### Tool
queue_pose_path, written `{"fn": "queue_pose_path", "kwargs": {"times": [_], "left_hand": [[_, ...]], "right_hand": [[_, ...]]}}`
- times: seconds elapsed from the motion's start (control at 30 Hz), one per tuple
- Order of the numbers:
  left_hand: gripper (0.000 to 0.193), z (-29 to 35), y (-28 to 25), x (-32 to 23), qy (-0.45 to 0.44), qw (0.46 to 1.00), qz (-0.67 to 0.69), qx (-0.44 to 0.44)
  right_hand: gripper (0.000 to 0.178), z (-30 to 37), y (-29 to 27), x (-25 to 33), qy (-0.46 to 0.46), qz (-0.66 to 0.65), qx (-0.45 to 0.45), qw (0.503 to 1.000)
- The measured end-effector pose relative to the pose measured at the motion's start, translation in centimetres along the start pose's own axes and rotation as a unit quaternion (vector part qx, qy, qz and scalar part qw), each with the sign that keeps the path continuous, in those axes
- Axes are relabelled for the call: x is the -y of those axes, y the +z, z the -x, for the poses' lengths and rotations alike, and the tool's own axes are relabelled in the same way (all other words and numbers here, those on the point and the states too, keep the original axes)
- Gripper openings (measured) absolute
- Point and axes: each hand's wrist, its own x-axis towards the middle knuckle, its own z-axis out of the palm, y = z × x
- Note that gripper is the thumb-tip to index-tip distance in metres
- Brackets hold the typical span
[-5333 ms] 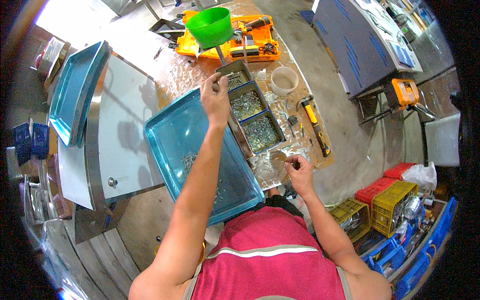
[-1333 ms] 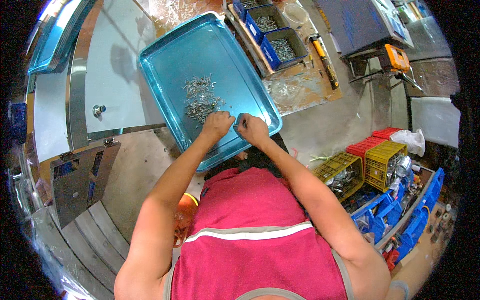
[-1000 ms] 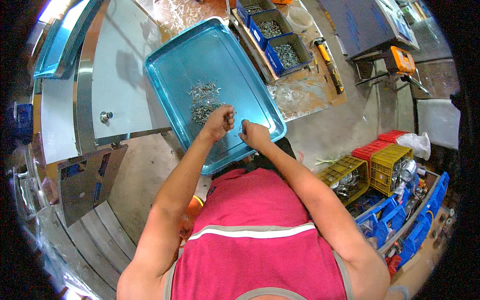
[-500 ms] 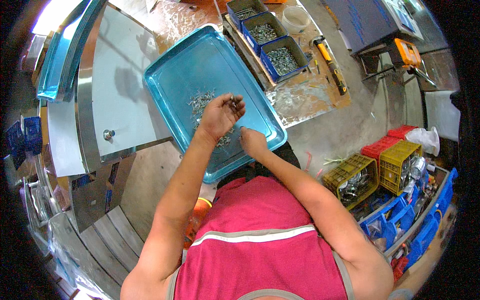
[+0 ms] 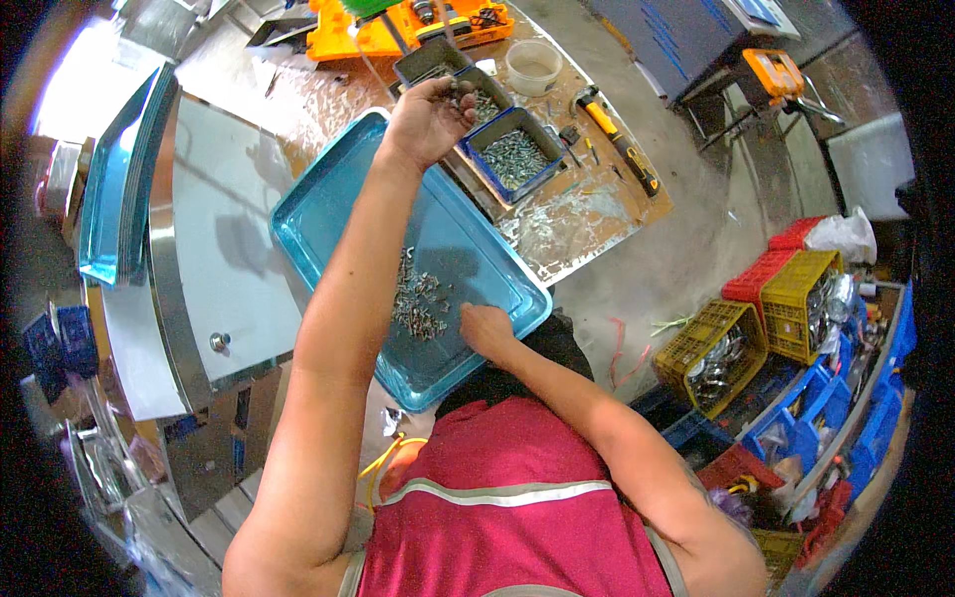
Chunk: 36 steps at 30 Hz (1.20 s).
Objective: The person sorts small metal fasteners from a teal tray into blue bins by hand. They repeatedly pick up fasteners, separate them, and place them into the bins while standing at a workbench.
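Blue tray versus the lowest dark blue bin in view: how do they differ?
The tray is broad and shallow; the bin is smaller and deeper. The tray is lighter blue, the bin darker. Small metal pieces heap on part of the tray but spread across the bin. Both are roughly rectangular.

Half a second ago the left hand (image 5: 426,124) was over the blue tray (image 5: 460,234), near the right hand (image 5: 485,330); now it is beyond the tray's right edge — above the row of bins (image 5: 512,159), where it hides part of the middle one. The two hands, close together before, are well apart. The left forearm (image 5: 348,279) now crosses the tray and covers the left part of the metal pieces (image 5: 423,303). Past the tray's far end, the green bowl (image 5: 366,5) comes back into view — with more of the orange case (image 5: 348,32).
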Motion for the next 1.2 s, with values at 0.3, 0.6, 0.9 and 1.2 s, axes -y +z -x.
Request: {"fn": "queue_pose_path", "kwargs": {"times": [0.3,0.6,0.9,1.2], "left_hand": [[0.018,0.0,0.2,3.9,-0.07,0.997,0.017,0.004],[0.013,-1.4,0.8,8.3,-0.04,0.981,-0.089,-0.169],[0.028,-2.4,3.0,8.6,-0.101,0.91,-0.307,-0.261],[0.016,-1.0,4.4,3.9,0.055,0.937,-0.282,-0.2]], "right_hand": [[0.016,1.7,-12.4,-1.0,0.12,-0.445,-0.154,0.874],[0.01,-4.0,-28.5,-2.4,0.076,-0.671,-0.155,0.721],[0.01,-9.7,-30.7,-5.3,0.087,-0.68,-0.092,0.722],[0.015,-11.6,-31.6,-8.0,0.092,-0.805,0.064,0.582]]}}
